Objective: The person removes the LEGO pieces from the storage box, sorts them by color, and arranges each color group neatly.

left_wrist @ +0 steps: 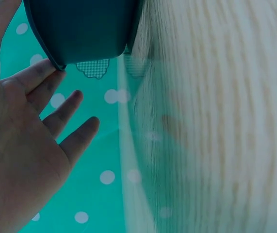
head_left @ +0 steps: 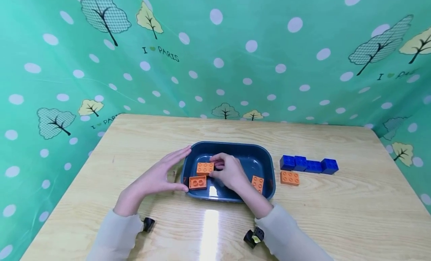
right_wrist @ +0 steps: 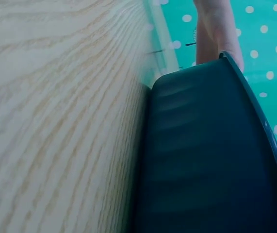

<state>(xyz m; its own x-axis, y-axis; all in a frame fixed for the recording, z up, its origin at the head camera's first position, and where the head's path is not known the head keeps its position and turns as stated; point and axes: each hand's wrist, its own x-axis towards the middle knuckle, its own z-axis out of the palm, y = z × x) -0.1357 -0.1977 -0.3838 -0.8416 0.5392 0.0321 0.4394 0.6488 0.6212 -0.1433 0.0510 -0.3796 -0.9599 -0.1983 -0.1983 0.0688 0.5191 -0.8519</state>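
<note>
A dark blue tub (head_left: 232, 144) on the table holds orange building bricks. My right hand (head_left: 230, 173) reaches inside, thumb and fingertips pinching the right end of a studded orange brick (head_left: 204, 168). Just below it, another orange brick (head_left: 197, 183) lies with its hollow side showing. A third orange brick (head_left: 257, 182) sits at the tub's right end, partly behind my right forearm. My left hand (head_left: 158, 175) touches the tub's left rim with spread, fairly straight fingers. The left wrist view shows that hand (left_wrist: 36, 141) against the tub's outer wall (left_wrist: 85, 29); the tub wall (right_wrist: 201, 145) hides my right hand in the right wrist view.
Right of the tub, several blue bricks (head_left: 313, 166) stand in a row, with an orange brick (head_left: 289, 178) in front of them. The wooden table (head_left: 336, 216) meets a green dotted curtain (head_left: 202, 66) at its back and sides.
</note>
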